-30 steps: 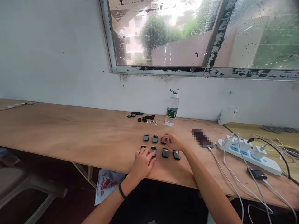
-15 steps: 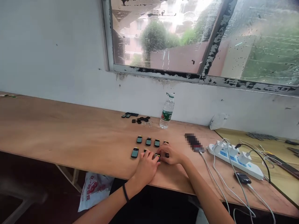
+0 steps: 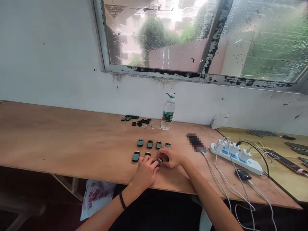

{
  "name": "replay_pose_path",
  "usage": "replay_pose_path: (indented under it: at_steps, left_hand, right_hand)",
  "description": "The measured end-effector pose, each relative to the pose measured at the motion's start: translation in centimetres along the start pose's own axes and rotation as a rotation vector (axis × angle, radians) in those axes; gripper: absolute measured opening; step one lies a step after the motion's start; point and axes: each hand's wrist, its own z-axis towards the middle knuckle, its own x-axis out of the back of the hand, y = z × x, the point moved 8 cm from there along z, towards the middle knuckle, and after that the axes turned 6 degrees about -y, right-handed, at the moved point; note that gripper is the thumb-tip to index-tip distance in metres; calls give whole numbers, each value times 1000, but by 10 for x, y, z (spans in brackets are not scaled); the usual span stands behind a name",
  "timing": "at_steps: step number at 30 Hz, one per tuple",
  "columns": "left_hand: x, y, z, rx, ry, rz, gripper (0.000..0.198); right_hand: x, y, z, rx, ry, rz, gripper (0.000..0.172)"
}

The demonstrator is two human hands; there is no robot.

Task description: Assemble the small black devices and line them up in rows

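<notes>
My left hand (image 3: 145, 171), with a black band at the wrist, and my right hand (image 3: 172, 157) meet near the table's front edge. Between their fingertips they grip a small black screen module (image 3: 158, 161) with a yellow strip along its upper edge; it sits tilted. Both hands are closed, fingers bent around it. Just beyond my left fingers lies another screen module (image 3: 147, 154), partly covered. Further left is a similar module (image 3: 136, 156) with a grey-green screen. A back row of like modules (image 3: 149, 144) runs behind, its rightmost one (image 3: 168, 145) close to my right knuckles.
A water bottle (image 3: 167, 114) stands near the wall, with black parts (image 3: 143, 121) and small pale pieces to its left. On the right lie a blurred phone (image 3: 196, 142), a white power strip (image 3: 237, 158), a black adapter (image 3: 243, 174) and loose white cables.
The module between my hands has turned to a tilt and moved slightly toward my left fingers. The whole view has shifted a little, so the scene sits further left.
</notes>
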Motion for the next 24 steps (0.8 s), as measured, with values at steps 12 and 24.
replay_pose_path:
  at_steps: [12, 24]
  left_hand:
    - [-1, 0, 1, -13, 12, -14, 11]
    - [-4, -1, 1, -7, 7, 2, 10]
  right_hand:
    - [1, -2, 0, 22, 15, 32, 29]
    - [-2, 3, -2, -23, 18, 248, 24]
